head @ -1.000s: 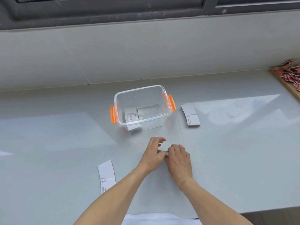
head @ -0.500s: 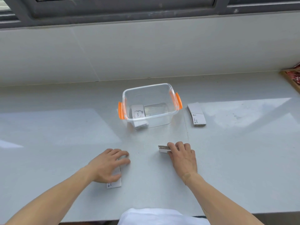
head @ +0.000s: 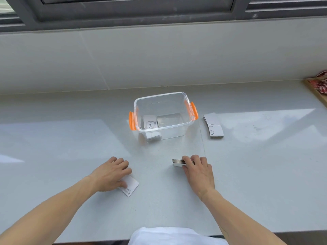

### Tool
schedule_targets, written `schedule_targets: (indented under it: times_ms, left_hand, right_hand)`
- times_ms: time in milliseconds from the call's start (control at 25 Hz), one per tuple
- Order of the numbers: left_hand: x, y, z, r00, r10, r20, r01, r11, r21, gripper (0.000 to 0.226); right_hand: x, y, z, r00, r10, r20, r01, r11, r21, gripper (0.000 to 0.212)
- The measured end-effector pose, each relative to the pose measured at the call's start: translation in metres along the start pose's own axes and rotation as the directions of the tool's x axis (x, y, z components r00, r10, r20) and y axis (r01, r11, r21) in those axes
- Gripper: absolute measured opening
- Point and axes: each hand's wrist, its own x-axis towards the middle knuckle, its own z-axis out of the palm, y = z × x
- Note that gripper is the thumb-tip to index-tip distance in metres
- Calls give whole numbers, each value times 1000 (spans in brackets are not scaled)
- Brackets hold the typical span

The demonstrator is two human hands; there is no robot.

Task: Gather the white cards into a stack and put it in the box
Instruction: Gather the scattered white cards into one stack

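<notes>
A clear plastic box (head: 188, 110) with orange handles stands in the middle of the pale counter; a white card (head: 150, 122) lies inside it on the left. My right hand (head: 198, 171) grips a small stack of white cards (head: 177, 162) on edge against the counter, in front of the box. My left hand (head: 111, 174) lies flat on a loose white card (head: 130, 187) to the left, thumb pressing on it. Another fanned pile of white cards (head: 213, 125) lies right of the box.
A wooden tray (head: 316, 93) with red packets sits at the far right edge. A tiled wall and window frame rise behind the counter. The counter's front edge (head: 265, 233) runs near my body.
My left hand left the stack, moved left onto the loose card and has turned it toward the middle. My right hand keeps holding the stack in place.
</notes>
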Motion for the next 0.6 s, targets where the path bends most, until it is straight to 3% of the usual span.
schedule_targets:
  times_ms: [120, 200, 400, 600]
  left_hand:
    - [17, 14, -10, 947, -311, -79, 263, 894, -363, 26]
    - [33, 25, -20, 905, -416, -93, 317, 803, -504, 19]
    - [75, 55, -36, 877, -422, -228, 190, 741, -644, 32]
    - [107, 89, -62, 895, -294, -335, -17, 728, -685, 56]
  right_hand:
    - [-1, 1, 0, 1000, -1, 3, 1, 1000, -2, 20]
    - [-2, 2, -1, 1000, -5, 16, 5, 1000, 3, 24]
    - [-5, 3, 0, 998, -16, 64, 15, 1000, 13, 47]
    - [-5, 3, 2, 999, 16, 50, -18, 999, 42, 70]
